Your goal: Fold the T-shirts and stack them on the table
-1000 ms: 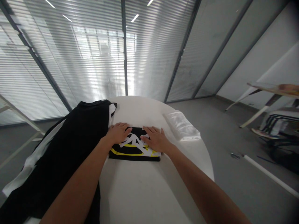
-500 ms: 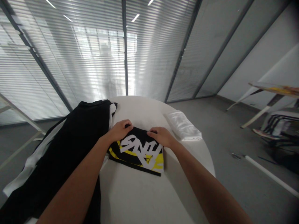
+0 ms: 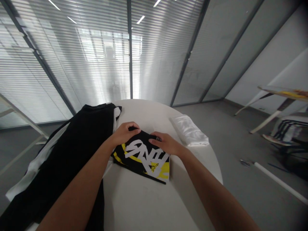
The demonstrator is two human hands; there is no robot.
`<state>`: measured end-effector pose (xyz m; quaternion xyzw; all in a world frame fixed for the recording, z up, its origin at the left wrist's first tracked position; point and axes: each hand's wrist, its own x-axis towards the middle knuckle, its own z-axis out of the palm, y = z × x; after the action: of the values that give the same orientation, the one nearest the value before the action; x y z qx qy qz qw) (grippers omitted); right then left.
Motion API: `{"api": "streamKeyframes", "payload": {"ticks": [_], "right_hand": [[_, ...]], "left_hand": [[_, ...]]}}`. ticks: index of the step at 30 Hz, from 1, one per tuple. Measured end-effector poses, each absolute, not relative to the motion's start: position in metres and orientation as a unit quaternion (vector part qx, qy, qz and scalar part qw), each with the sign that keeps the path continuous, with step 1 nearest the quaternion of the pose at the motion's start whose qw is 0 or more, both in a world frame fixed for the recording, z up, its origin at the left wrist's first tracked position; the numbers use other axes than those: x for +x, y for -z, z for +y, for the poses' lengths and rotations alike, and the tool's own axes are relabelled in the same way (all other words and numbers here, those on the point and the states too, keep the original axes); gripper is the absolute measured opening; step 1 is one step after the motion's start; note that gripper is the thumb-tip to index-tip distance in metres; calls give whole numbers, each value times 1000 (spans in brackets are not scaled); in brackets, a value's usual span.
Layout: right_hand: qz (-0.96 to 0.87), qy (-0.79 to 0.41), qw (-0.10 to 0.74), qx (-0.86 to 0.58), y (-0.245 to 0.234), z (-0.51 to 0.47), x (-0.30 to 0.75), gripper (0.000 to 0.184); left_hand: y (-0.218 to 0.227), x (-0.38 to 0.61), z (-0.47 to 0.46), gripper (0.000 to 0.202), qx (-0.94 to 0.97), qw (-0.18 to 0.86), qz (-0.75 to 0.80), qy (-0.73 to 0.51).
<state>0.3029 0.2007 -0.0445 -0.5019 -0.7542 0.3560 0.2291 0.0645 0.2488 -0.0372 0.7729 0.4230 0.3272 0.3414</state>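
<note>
A folded black garment (image 3: 144, 157) with white lettering and yellow patches lies on the white round table (image 3: 134, 202). My left hand (image 3: 126, 132) is closed on its upper left edge, thumb on top. Along the upper right edge, my right hand (image 3: 165, 142) grips the same cloth, its thumb pointing inward. What lies under the fingers is hidden. To the left, a large black garment with white stripes (image 3: 84, 138) spreads over the table and hangs past its edge. A folded shiny white cloth (image 3: 190, 130) rests near the table's right side.
Glass partitions with blinds (image 3: 154, 57) stand behind the table. On the right are a wooden-topped table (image 3: 284, 91), a chair-like piece with black stripes (image 3: 288, 128) and a white pole (image 3: 276, 179) on the floor. A pale metal frame (image 3: 21, 117) stands at the left.
My right hand has shifted slightly inward along the garment's upper edge, and a small grey-white print now shows beside it. The garment's lower dark edge looks thinner. The other cloths have stayed put.
</note>
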Motion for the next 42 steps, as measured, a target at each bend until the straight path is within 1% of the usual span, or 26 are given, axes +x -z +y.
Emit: {"api": "streamKeyframes", "payload": {"ticks": [3,5,7,10,12,16,19,23,27,30,33,35,38,39,40,42], "right_hand": [[-760,-338,221,-508,40,198,300,34],[-774,-313,212,-509,40,199,300,34],[-790,-278,202,-508,42,201,300,32],[-805,-227,188,-514,46,204,301,32],[-808,-206,182,-522,47,204,301,33],[-807,-170,177,-537,43,201,303,33],[-802,-128,179,-555,33,197,308,34],[-786,-69,216,-576,17,193,318,33],[-748,-32,261,-610,-1,193,334,32],[-712,-60,307,-629,-18,196,350,33],[-665,-115,375,-635,-32,204,376,39],[-623,-102,433,-643,-31,214,403,44],[-567,-54,475,-671,-6,236,458,51],[-549,-39,464,-694,8,243,476,50],[-535,-23,432,-725,23,250,494,47],[-534,-18,316,-784,53,257,520,37]], "left_hand": [[39,65,250,27,776,337,423,-323],[43,65,253,29,789,309,429,-313],[49,63,258,33,811,239,447,-292],[62,54,266,40,822,106,511,-229],[72,46,270,44,803,54,564,-183],[91,32,276,43,784,21,609,-118],[99,30,277,42,780,-8,617,-107],[100,32,274,42,780,-32,614,-120],[99,33,272,43,771,-28,623,-132],[99,33,272,42,767,-22,627,-135],[99,33,272,41,764,-22,629,-139],[99,32,272,40,763,-23,629,-143],[98,32,271,40,764,-22,628,-148],[98,32,271,39,763,-20,629,-149],[98,33,271,39,762,-19,630,-149],[97,34,271,39,758,-19,635,-149]]}}
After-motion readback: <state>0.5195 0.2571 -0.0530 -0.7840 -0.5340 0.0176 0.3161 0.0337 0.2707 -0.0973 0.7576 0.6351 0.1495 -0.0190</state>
